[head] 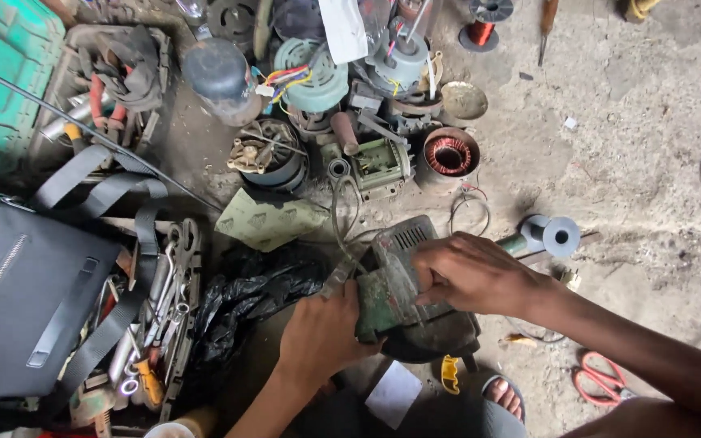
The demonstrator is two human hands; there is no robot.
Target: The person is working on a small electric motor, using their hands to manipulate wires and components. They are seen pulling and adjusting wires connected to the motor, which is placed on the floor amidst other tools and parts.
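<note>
A person's left hand (pixel 322 332) and right hand (pixel 468 272) both grip a worn green power tool (pixel 403 296) held low over the concrete floor (pixel 634 146). Its casing looks closed, nothing removed. Spanners (pixel 168 284) lie left; red scissors (pixel 602 380) right.

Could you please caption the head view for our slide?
Both hands, left and right, grip a worn green motor amid scattered parts.

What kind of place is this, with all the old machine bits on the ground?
Probably a small motor repair workshop. Copper-wound motor parts lie on the dirty concrete floor, spanners sit nearby, and both hands grip a worn green motor.
</note>
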